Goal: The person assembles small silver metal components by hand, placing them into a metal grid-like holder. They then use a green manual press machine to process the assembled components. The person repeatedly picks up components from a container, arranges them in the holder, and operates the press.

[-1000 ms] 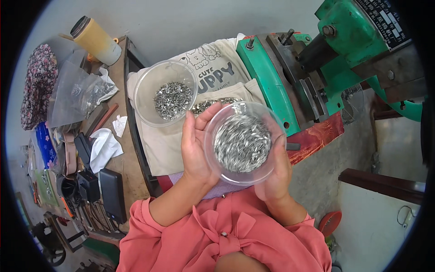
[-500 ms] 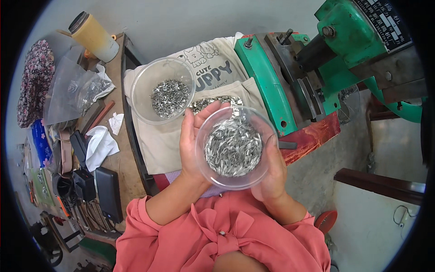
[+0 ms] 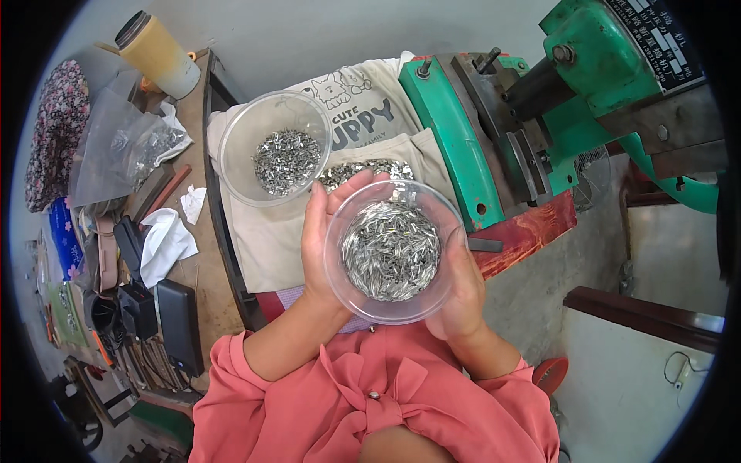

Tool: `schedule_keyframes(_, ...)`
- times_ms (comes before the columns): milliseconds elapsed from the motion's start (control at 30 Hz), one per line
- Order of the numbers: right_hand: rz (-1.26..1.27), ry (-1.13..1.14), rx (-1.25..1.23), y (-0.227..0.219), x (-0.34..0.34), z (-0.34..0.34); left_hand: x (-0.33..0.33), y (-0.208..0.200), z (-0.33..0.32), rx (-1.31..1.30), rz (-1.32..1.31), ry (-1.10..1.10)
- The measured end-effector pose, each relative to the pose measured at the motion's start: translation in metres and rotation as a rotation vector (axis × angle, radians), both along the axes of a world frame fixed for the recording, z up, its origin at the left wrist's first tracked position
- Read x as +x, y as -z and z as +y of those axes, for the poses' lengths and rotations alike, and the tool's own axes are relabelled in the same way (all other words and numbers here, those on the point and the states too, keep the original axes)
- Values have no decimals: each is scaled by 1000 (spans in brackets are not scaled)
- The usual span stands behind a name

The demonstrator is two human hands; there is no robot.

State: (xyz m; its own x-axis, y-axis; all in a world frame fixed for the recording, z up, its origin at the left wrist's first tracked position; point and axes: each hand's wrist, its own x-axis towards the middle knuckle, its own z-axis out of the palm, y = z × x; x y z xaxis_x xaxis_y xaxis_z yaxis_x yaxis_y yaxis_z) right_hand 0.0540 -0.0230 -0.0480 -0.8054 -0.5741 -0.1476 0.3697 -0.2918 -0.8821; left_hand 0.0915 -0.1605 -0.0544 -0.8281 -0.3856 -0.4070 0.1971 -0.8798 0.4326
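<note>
Just in front of the salmon-pink blouse (image 3: pixel 285 409), a clear plastic tub (image 3: pixel 390 310) of small, shiny metal pieces (image 3: pixel 391 251) is held between two bare hands. Holding it well probably calls for even pressure from both sides, since a thin wall could flex if one palm squeezed harder, and for a level mouth, so that the loose contents do not ride up toward the rim. Slow, small wrist movements would be safer than quick ones.

As for the grip, the left hand (image 3: pixel 318 251) is curled against the tub's left side, its fingers reaching toward the far edge; the right hand (image 3: pixel 461 297) closes on the opposite side, thumb up near the rim. The tub sits centred between them, open side facing up, with the pieces well below its edge. How far the fingers support the base is hidden, so I can't be sure of that. Beyond the left fingertips, a second clear tub (image 3: pixel 238 143) stands on beige printed cloth (image 3: pixel 258 247), beside a loose heap of metal parts (image 3: pixel 370 168).
</note>
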Motion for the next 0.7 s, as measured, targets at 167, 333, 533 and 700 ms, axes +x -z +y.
schedule_keyframes(167,-16,42,-56,0,-2,-1,1,-1,1,-72,-7,37)
schedule_keyframes(333,-111,40,-77,-3,-3,-2,3,3,0,-39,-15,31)
schedule_keyframes(533,-49,0,-53,-3,-3,1,1,-6,0,55,-43,14)
schedule_keyframes(700,10,57,30,-11,-3,-5,0,-5,0,48,-13,-8)
